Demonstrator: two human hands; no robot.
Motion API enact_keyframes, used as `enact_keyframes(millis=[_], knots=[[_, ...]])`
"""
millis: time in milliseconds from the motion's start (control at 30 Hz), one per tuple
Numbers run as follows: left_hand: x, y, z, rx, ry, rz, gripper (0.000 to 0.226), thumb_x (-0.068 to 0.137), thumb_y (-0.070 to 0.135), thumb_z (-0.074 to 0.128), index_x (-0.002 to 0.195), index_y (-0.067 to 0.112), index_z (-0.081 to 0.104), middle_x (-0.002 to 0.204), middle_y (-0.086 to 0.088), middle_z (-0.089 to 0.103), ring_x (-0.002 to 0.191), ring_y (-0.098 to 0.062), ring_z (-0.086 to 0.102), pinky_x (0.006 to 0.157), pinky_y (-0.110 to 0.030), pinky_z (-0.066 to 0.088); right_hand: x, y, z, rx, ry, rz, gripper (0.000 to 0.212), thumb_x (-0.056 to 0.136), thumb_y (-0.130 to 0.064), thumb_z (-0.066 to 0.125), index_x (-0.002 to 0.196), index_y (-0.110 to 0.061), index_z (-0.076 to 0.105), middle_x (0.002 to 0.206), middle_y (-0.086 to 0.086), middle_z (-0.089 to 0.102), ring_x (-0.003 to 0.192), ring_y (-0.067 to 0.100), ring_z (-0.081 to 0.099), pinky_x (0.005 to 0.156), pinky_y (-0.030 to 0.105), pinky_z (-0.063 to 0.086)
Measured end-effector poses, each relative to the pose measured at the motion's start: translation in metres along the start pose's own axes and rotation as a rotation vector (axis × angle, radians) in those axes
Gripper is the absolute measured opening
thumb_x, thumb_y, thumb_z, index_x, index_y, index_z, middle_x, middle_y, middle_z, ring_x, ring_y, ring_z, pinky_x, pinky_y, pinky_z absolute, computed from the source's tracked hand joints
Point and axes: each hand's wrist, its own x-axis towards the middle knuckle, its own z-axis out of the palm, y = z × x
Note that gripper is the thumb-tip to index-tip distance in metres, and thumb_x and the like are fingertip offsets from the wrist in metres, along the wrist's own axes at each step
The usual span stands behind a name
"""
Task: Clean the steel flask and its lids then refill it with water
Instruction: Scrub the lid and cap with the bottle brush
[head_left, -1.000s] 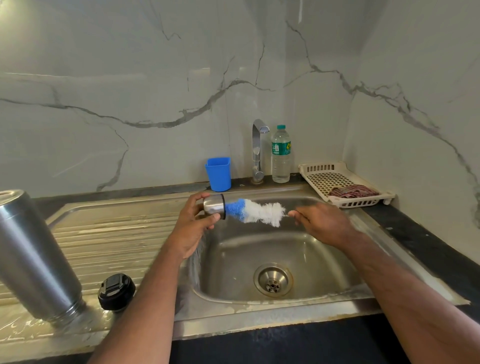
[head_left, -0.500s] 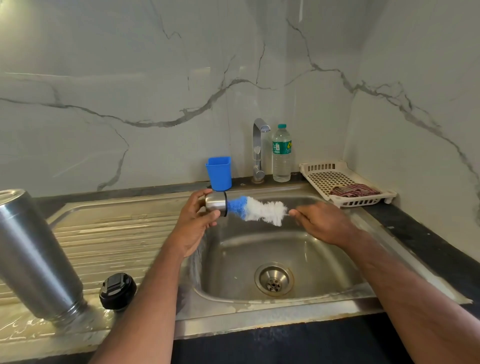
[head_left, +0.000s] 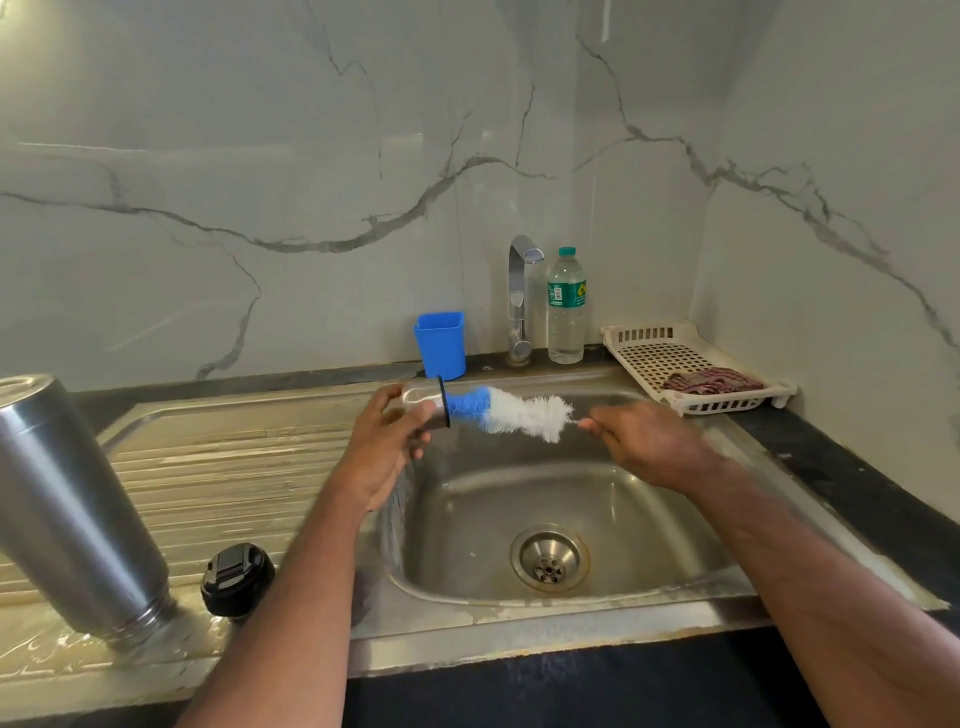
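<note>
The water bottle (head_left: 565, 306) label is too small to read

A steel cup lid (head_left: 422, 399) is held sideways over the sink (head_left: 519, 488) by the left hand (head_left: 382, 447), w/ a blue-and-white bottle brush (head_left: 506, 410) gripped at its wire end by the right hand (head_left: 649, 441). The steel flask (head_left: 67, 514) is stood inverted on the drainboard, a black lid (head_left: 238, 579) beside it.
</note>
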Motion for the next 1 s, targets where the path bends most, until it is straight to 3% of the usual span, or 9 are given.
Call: enact_keyframes(millis=[100,167,300,400,467,567,667,833,1000], knots=[[0.001,-0.001,-0.002,-0.050,-0.013,0.009,0.043,0.086,0.011,0.074,0.125,0.022,0.059,0.111,-0.009,0.072,0.082,-0.016,0.067,0.062,-0.030,0.048,0.002,0.001,-0.001,-0.037,0.124,-0.025,0.046,0.103,-0.060,0.023,0.085,-0.030,0.053,0.075,-0.006,0.060,0.063,0.014,0.048,0.056,0.029,0.029],[-0.002,0.000,-0.001,-0.029,-0.057,-0.079,0.030,0.096,0.035,0.063,0.119,0.016,0.063,0.094,-0.013,0.070,0.064,-0.015,0.058,0.051,-0.026,0.044,0.004,0.004,-0.004,-0.113,0.405,-0.109,0.041,0.104,-0.052,0.038,0.090,-0.025,0.065,0.075,-0.003,0.065,0.060,0.017,0.049,0.053,0.027,0.029],[-0.002,0.001,-0.001,0.223,-0.012,-0.332,0.066,0.100,0.069,0.034,0.102,0.010,0.063,0.061,-0.005,0.049,0.042,-0.011,0.031,0.034,-0.019,0.024,0.008,0.001,-0.010,-0.250,0.609,-0.232,0.022,0.097,-0.037,0.058,0.092,-0.020,0.071,0.081,-0.003,0.070,0.073,0.026,0.058,0.063,0.035,0.039],[-0.004,0.004,-0.002,0.151,-0.064,-0.214,0.052,0.098,0.057,0.051,0.112,0.009,0.064,0.074,-0.012,0.061,0.052,-0.014,0.047,0.042,-0.023,0.038,0.006,0.005,-0.007,-0.151,0.448,-0.122,0.039,0.101,-0.049,0.039,0.089,-0.024,0.066,0.077,-0.003,0.067,0.066,0.026,0.060,0.059,0.033,0.038],[-0.006,0.006,-0.002,0.019,-0.107,-0.087,0.039,0.089,0.028,0.072,0.123,0.014,0.060,0.100,-0.019,0.071,0.074,-0.019,0.064,0.059,-0.029,0.050,0.000,0.007,-0.006,-0.049,0.189,-0.008,0.049,0.103,-0.057,0.023,0.089,-0.028,0.060,0.078,-0.006,0.064,0.069,0.019,0.058,0.058,0.030,0.036],[-0.006,0.005,-0.001,0.063,-0.129,0.013,0.065,0.074,-0.014,0.076,0.127,0.020,0.059,0.117,-0.011,0.070,0.094,-0.021,0.068,0.075,-0.034,0.057,-0.001,0.006,-0.006,0.062,-0.060,-0.003,0.049,0.105,-0.053,0.029,0.083,-0.026,0.063,0.074,-0.008,0.060,0.071,0.012,0.056,0.062,0.029,0.032],[-0.003,0.003,-0.004,0.046,-0.154,0.051,0.072,0.070,-0.029,0.068,0.122,0.021,0.062,0.122,-0.010,0.065,0.100,-0.022,0.066,0.082,-0.033,0.060,0.002,0.009,-0.003,0.332,-0.202,0.041,0.053,0.106,-0.047,0.042,0.064,-0.022,0.062,0.055,-0.007,0.052,0.052,0.008,0.048,0.060,0.029,0.034],[-0.004,0.009,0.000,-0.279,-0.205,0.030,0.041,0.083,0.010,0.078,0.120,0.016,0.063,0.101,-0.012,0.072,0.085,-0.022,0.067,0.069,-0.029,0.057,-0.002,0.006,-0.003,0.767,-0.222,0.129,0.055,0.106,-0.041,0.046,0.058,-0.018,0.059,0.046,-0.007,0.044,0.044,0.013,0.035,0.055,0.031,0.032],[-0.004,0.009,0.015,-0.173,-0.018,-0.079,0.053,0.092,0.050,0.058,0.121,0.006,0.067,0.088,-0.014,0.071,0.067,-0.014,0.058,0.061,-0.023,0.053,0.000,-0.004,-0.004,-0.002,0.234,0.098,0.048,0.099,-0.062,0.036,0.082,-0.028,0.065,0.065,-0.008,0.061,0.057,0.015,0.051,0.053,0.028,0.038]])
